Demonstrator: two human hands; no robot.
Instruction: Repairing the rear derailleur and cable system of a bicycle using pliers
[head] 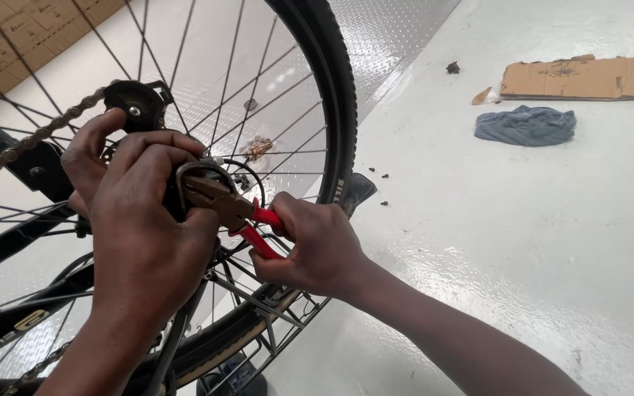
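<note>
A bicycle's rear wheel (335, 110) with a black tyre and thin spokes fills the left half. My left hand (141, 220) wraps around the black rear derailleur (135, 103) near the chain (45, 132). My right hand (317, 246) grips the red handles of rusty pliers (225, 202). The plier jaws close on a thin cable (240, 165) just beside my left fingers. The part under my left palm is hidden.
The black bike frame (9, 242) runs along the lower left, with a wire rack (266, 323) below the wheel. On the pale floor lie a blue-grey rag (526, 125), a flat piece of cardboard (585, 77) and small dark bits (384, 176).
</note>
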